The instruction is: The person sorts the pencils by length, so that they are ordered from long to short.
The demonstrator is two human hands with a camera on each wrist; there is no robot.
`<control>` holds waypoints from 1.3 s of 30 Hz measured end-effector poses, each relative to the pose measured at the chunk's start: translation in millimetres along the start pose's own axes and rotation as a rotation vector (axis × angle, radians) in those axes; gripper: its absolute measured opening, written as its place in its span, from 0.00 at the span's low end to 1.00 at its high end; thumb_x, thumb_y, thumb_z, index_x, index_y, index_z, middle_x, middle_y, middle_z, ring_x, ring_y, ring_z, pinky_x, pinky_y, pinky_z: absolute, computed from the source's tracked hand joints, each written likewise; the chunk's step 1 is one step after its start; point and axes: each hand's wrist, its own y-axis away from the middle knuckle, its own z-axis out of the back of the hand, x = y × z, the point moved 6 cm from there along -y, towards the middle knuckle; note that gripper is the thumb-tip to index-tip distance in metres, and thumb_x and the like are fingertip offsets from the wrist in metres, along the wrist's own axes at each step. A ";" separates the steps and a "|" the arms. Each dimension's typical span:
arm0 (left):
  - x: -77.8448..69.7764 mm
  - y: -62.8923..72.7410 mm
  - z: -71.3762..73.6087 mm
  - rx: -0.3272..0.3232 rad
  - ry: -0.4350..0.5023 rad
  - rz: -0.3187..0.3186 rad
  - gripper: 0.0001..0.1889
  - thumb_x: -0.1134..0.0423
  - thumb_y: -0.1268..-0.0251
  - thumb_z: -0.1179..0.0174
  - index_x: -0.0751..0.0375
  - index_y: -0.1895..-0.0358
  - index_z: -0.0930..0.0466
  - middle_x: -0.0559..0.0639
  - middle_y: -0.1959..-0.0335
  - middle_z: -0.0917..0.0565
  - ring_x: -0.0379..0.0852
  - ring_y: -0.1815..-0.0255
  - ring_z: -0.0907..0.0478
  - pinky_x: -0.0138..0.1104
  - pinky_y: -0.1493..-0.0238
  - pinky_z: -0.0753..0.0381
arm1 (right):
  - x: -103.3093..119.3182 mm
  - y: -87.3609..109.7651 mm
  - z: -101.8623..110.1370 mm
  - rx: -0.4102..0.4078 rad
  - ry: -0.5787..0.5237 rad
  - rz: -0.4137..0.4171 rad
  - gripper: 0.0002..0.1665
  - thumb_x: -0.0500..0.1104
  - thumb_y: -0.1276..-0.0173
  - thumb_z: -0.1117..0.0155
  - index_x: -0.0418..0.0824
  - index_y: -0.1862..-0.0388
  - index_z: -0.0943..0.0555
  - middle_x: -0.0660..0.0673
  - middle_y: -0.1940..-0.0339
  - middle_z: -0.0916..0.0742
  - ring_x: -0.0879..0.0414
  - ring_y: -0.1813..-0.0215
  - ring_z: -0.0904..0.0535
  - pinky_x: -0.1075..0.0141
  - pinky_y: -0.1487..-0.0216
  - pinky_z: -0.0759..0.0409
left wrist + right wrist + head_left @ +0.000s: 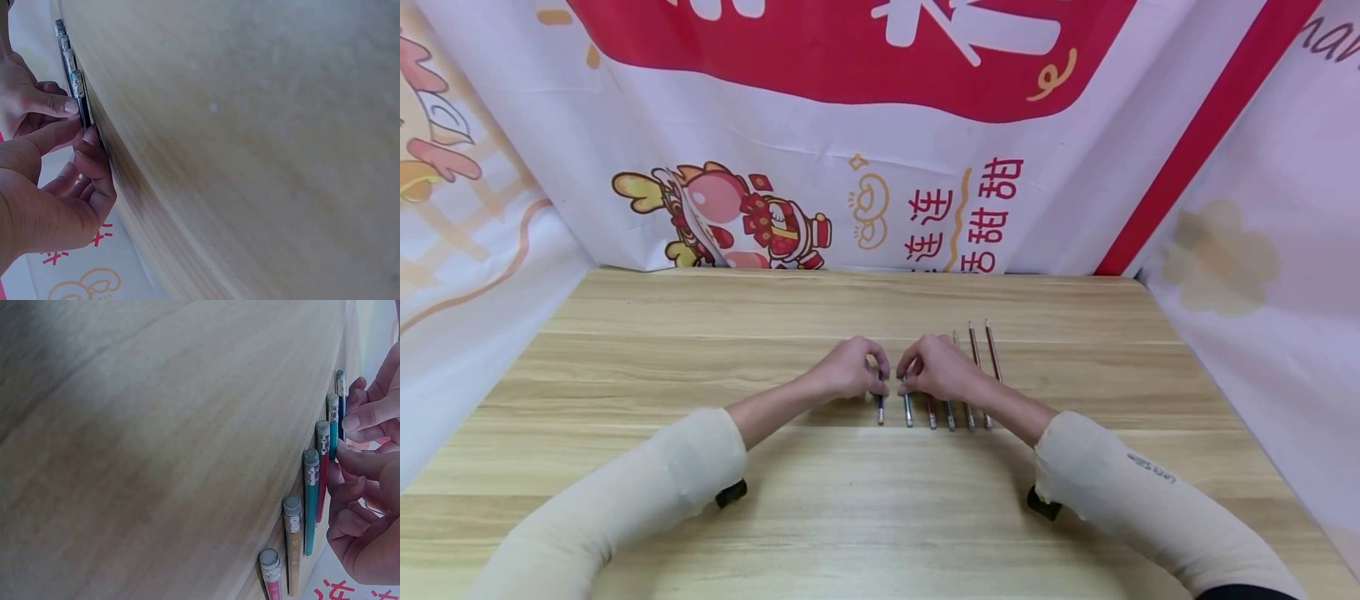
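Side by side on the table lie several pencils, their eraser ends toward me. My left hand [853,368] pinches the dark pencil [881,410] at the row's left end between thumb and fingers. Just to its right, my right hand [942,368] pinches a teal pencil [333,412]. Under and beyond the right hand lie a red pencil [322,459], a second teal pencil [310,506], a yellow pencil [292,550] and a pink-red pencil [271,578]. The right hand and forearm hide the middles of these in the head view. A small gap separates the two hands.
The wooden table [850,517] reaches back to a printed white and red cloth [820,133]. More cloth hangs at the left [482,208] and right sides. Both forearms wear pale sleeves [647,475], with a dark object [1043,503] under the right one.
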 end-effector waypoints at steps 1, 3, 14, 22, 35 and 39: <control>-0.4 0.0 -0.5 -0.002 -0.002 0.001 0.10 0.76 0.43 0.28 0.68 0.60 0.18 0.49 0.81 0.19 0.38 0.83 0.31 0.28 0.80 0.33 | -0.1 0.0 -0.1 0.001 -0.001 -0.003 0.08 0.37 0.39 0.20 0.36 0.61 0.09 0.47 0.69 0.09 0.61 0.67 0.15 0.69 0.64 0.17; -1.4 0.4 -0.9 -0.006 -0.012 -0.003 0.10 0.76 0.44 0.28 0.68 0.60 0.18 0.48 0.81 0.19 0.38 0.83 0.31 0.28 0.80 0.33 | -0.4 0.0 -0.4 0.005 -0.004 -0.009 0.08 0.37 0.39 0.20 0.36 0.61 0.09 0.47 0.69 0.09 0.61 0.67 0.15 0.68 0.64 0.17; -2.2 0.2 -1.5 -0.018 -0.063 -0.013 0.10 0.74 0.45 0.26 0.66 0.62 0.16 0.47 0.82 0.20 0.38 0.82 0.30 0.28 0.78 0.33 | 0.7 0.8 0.5 0.001 0.007 -0.002 0.09 0.37 0.39 0.20 0.37 0.61 0.09 0.47 0.68 0.09 0.61 0.67 0.15 0.68 0.63 0.17; -3.2 -0.1 -1.6 -0.006 -0.079 -0.024 0.10 0.72 0.45 0.25 0.66 0.61 0.15 0.48 0.80 0.18 0.39 0.80 0.29 0.29 0.77 0.32 | 0.9 0.9 0.6 -0.004 0.000 0.004 0.08 0.37 0.39 0.20 0.36 0.62 0.09 0.47 0.69 0.08 0.61 0.67 0.14 0.69 0.64 0.18; -3.8 1.7 -1.3 0.006 -0.061 -0.042 0.11 0.73 0.44 0.25 0.67 0.58 0.15 0.52 0.75 0.14 0.40 0.78 0.26 0.29 0.75 0.29 | 0.9 0.2 0.2 0.002 0.004 0.012 0.08 0.37 0.39 0.20 0.36 0.62 0.09 0.47 0.69 0.08 0.62 0.67 0.14 0.70 0.65 0.18; -2.8 1.6 -1.4 0.007 -0.056 -0.039 0.11 0.73 0.44 0.25 0.67 0.58 0.15 0.52 0.75 0.14 0.40 0.78 0.26 0.29 0.75 0.29 | 0.8 -0.3 0.2 0.011 0.006 0.010 0.08 0.38 0.39 0.20 0.36 0.61 0.10 0.47 0.69 0.08 0.62 0.67 0.14 0.70 0.65 0.19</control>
